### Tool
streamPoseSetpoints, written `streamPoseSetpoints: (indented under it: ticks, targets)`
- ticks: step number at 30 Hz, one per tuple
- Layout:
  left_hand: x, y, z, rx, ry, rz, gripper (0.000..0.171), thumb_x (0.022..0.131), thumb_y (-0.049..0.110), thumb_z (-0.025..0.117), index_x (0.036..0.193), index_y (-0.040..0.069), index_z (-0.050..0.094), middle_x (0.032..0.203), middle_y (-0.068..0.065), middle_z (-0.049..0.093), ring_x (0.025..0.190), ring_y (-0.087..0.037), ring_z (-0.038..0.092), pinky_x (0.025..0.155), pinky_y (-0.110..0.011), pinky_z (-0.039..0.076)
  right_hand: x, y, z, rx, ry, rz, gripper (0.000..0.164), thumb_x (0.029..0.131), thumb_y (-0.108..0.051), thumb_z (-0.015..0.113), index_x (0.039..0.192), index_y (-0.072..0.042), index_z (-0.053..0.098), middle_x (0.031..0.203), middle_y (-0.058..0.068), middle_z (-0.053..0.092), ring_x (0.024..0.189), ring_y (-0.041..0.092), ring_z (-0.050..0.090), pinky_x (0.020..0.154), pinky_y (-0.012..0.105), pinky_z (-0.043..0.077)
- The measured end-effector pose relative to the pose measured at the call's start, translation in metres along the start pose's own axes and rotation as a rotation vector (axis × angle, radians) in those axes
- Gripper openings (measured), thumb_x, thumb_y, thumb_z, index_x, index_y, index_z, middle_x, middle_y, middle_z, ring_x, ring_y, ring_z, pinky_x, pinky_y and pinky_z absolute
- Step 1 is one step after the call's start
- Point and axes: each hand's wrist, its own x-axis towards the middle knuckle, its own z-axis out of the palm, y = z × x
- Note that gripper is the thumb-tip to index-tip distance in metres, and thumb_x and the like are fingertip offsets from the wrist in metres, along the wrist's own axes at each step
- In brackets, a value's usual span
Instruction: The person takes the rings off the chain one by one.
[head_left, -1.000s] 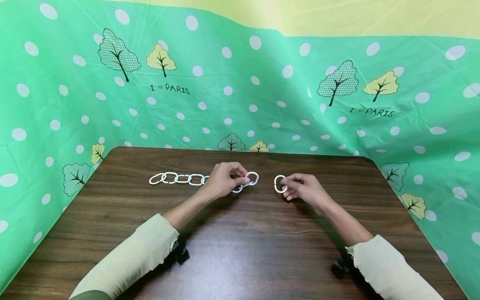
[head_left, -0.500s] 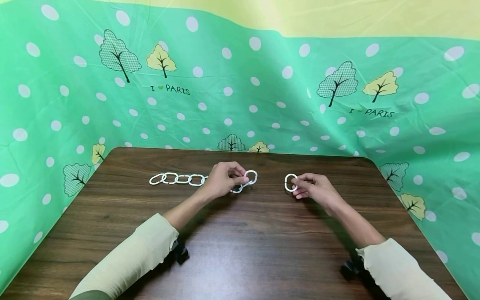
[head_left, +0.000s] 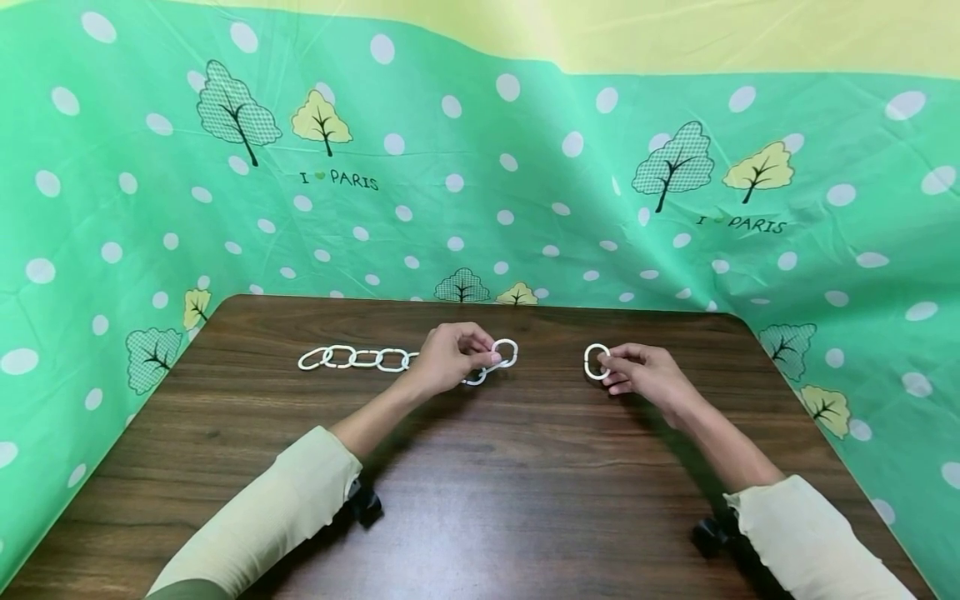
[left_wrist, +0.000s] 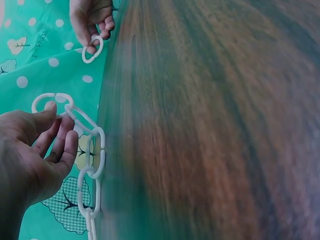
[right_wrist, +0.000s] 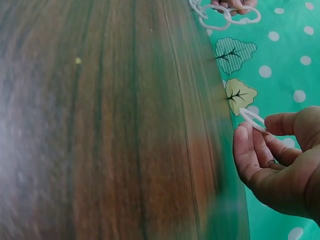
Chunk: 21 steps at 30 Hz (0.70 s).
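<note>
My left hand [head_left: 450, 358] pinches the end link of a white plastic chain [head_left: 392, 360] between thumb and fingers. That end link [left_wrist: 52, 95] is raised, and the joined links hang from it in the left wrist view. The rest of the chain stretches leftward along the table, partly hidden behind the hand. Off to the right, my right hand [head_left: 648, 375] holds a single loose white link [head_left: 597, 362] by its right side, upright and apart from the chain. In the right wrist view this loose link [right_wrist: 253, 120] shows nearly edge-on between thumb and fingertips.
Both hands are over the far part of a dark brown wooden table [head_left: 480, 500]. A green dotted cloth [head_left: 480, 208] printed with trees hangs behind the table and along its sides. Dark wrist devices [head_left: 366, 504] show at both sleeves.
My right hand has moved to the right with the loose link, widening the gap to the chain. The left hand stays almost where it was, still pinching the end link.
</note>
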Motion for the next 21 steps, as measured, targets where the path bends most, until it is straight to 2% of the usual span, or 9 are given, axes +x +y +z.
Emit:
streamPoseSetpoints:
  ticks: [21]
  targets:
    - [0.002, 0.001, 0.001, -0.013, 0.003, -0.006, 0.011, 0.097, 0.01, 0.09, 0.103, 0.005, 0.082, 0.094, -0.009, 0.084, 0.079, -0.005, 0.071, 0.076, -0.023, 0.056, 0.009, 0.012, -0.026, -0.004, -0.01, 0.084, 0.052, 0.116, -0.02, 0.064, 0.15, 0.017, 0.053, 0.099, -0.002, 0.075, 0.086, 0.005, 0.075, 0.082, 0.026, 0.068]
